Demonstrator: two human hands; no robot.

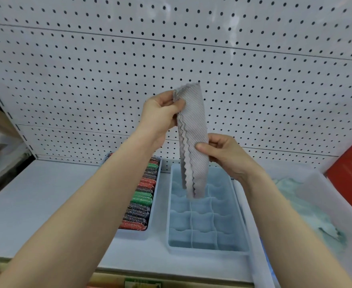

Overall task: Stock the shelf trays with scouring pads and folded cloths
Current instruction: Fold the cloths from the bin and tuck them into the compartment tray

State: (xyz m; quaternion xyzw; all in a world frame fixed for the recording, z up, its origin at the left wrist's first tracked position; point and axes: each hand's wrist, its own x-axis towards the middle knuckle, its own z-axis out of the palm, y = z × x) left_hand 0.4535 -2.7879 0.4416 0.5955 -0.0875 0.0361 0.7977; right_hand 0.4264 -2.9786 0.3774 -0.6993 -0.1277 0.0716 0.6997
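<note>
On the shelf, from big things to small:

Shelf (46,215): a flat pale board with a white peg wall (171,48) full of dots behind it. All the trays sit on it.

White bin (324,196): at the far right, next to the blue tray. Soft pale green cloths (308,213) lie in a heap inside.

Blue tray (202,249): right under the hands, cut into lots of little boxes. Every box I can see has nothing in it.

Pad tray (153,230): just left of the blue tray. It is packed with scouring pads (141,200) in red, green and dark rows. This tray looks done.

Red box (351,169): stands past the white bin, out of the way.

Grey cloth (193,140): folded into a long strip. It hangs almost straight up and down, top in the air, bottom tip just over the back boxes of the blue tray.

Left hand (162,113): pinches the top of the strip.

Right hand (222,152): pinches the strip lower down, on its right side. This hand is nearer the tray.

What matters next: I think the strip is too long for one little box, so it needs another fold first.

In the way: nothing sits between the cloth and the boxes below.
</note>
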